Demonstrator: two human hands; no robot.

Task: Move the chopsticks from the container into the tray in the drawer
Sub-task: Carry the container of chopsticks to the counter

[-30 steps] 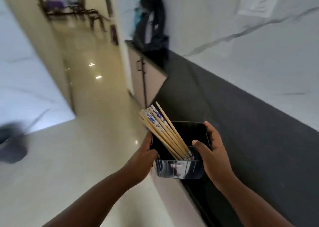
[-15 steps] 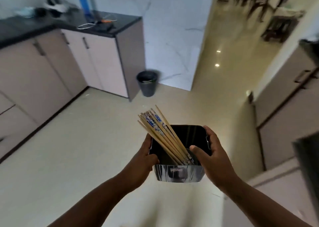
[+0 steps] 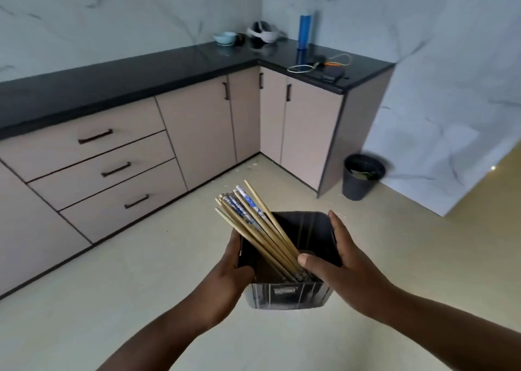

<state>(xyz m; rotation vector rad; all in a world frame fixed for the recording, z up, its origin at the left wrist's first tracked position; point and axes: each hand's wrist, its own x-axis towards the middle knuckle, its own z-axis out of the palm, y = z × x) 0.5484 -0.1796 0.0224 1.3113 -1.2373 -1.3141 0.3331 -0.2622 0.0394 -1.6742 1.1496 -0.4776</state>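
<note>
I carry a black square container [image 3: 287, 294] in front of me, above the floor. My left hand [image 3: 228, 272] grips its left wall and my right hand [image 3: 335, 260] grips its right wall, thumb over the rim. A bundle of several wooden chopsticks [image 3: 253, 226], some with blue-and-white patterned tops, leans to the upper left out of the container. A stack of three shut drawers [image 3: 107, 170] with dark handles sits in the cabinet at the left. No tray is in sight.
A black L-shaped countertop [image 3: 141, 71] runs over beige cabinets. On it stand bowls [image 3: 224, 37], a white headset [image 3: 263, 34], a blue bottle [image 3: 304, 30] and cables [image 3: 315, 66]. A black bin [image 3: 362, 176] stands on the floor by the cabinet end.
The view has swung round from the far counter and hallway to the drawer cabinets. Both hands keep the same hold on the container, and the chopsticks lean as before.
</note>
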